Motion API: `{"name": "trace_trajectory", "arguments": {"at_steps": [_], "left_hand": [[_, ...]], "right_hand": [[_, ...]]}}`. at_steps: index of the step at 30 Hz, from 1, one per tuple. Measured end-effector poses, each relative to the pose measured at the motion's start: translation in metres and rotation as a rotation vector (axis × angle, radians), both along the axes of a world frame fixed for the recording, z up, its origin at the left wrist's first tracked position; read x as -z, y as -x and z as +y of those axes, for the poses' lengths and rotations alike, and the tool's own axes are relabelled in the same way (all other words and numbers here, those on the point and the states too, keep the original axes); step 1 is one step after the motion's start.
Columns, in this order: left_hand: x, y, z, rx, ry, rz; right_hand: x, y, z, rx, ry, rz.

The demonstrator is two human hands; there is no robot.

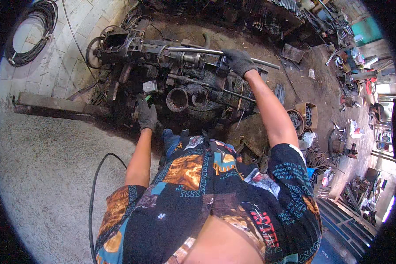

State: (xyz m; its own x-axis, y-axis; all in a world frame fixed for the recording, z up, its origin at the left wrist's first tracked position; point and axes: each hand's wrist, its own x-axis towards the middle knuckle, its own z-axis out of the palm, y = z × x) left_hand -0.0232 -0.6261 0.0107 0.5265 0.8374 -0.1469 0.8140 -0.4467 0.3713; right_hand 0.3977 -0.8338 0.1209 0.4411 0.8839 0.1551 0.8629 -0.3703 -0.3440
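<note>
Two gloved hands are working for us: our right hand point(238, 63) is gripping a long metal rod point(198, 51) along the far side of the dark machine point(191, 60), while our left hand point(147, 115) is resting beside a green piece point(148, 97) at near left, its hold unclear. We are apparently positioning the rod, the next move probably calling for steady control.
</note>
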Motion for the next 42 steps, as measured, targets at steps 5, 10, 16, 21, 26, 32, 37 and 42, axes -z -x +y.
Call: {"name": "trace_trajectory", "arguments": {"at_steps": [5, 10, 16, 21, 26, 32, 37, 42], "left_hand": [[0.007, 0.004, 0.001, 0.023, -0.05, -0.012], [0.009, 0.005, 0.004, 0.017, -0.065, 0.003], [0.01, 0.004, 0.005, 0.029, -0.082, 0.048], [0.022, 0.012, 0.012, 0.07, -0.164, 0.024], [0.021, 0.009, 0.011, 0.058, -0.148, 0.035], [0.015, 0.011, 0.011, 0.062, -0.134, 0.061], [0.014, 0.007, 0.011, 0.039, -0.141, 0.073], [0.008, 0.003, 0.011, 0.024, -0.073, 0.01]], "right_hand": [[-0.005, 0.002, 0.006, 0.041, 0.036, -0.009], [-0.02, 0.012, -0.001, 0.044, 0.081, 0.026], [-0.019, 0.011, 0.001, 0.044, 0.126, -0.059], [-0.023, 0.019, -0.003, 0.028, 0.048, -0.034], [-0.012, 0.01, -0.001, 0.046, 0.079, -0.038], [-0.025, 0.016, -0.002, 0.051, 0.13, -0.002], [-0.023, 0.015, -0.001, 0.069, 0.078, 0.006], [-0.033, 0.019, -0.002, 0.091, 0.157, 0.018]]}}
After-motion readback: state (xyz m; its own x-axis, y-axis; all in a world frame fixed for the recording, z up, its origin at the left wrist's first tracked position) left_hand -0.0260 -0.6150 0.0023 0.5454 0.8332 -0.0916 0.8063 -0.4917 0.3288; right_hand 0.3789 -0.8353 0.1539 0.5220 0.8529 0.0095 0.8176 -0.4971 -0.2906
